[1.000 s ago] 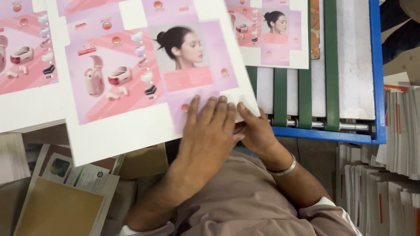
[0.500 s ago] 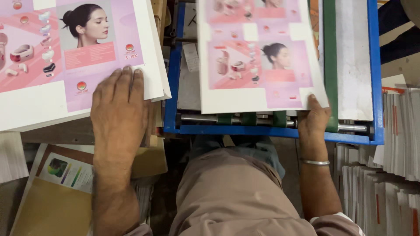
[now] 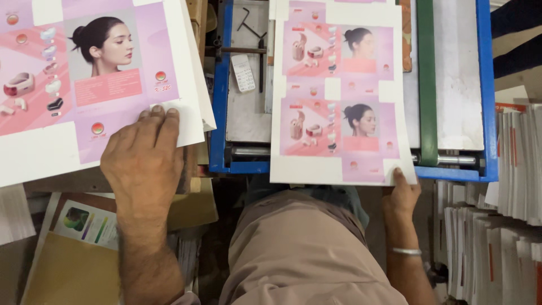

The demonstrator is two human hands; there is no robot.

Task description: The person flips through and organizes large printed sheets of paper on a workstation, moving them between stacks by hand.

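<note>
Printed sheet (image 3: 339, 96) lies on the blue-framed machine bed (image 3: 485, 85), our right hand (image 3: 402, 197) pinching its near corner to square it. Our left hand (image 3: 144, 158) presses flat, fingers spread, steadying the sheet stack (image 3: 68, 85) beside it.

Blue-framed machine bed (image 3: 219, 113) ahead; white paper stacks (image 3: 497, 226) right; cluttered shelf (image 3: 62, 248) left.

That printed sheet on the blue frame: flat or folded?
Flat: the printed sheet lies spread over the blue frame, right hand at its corner.
</note>
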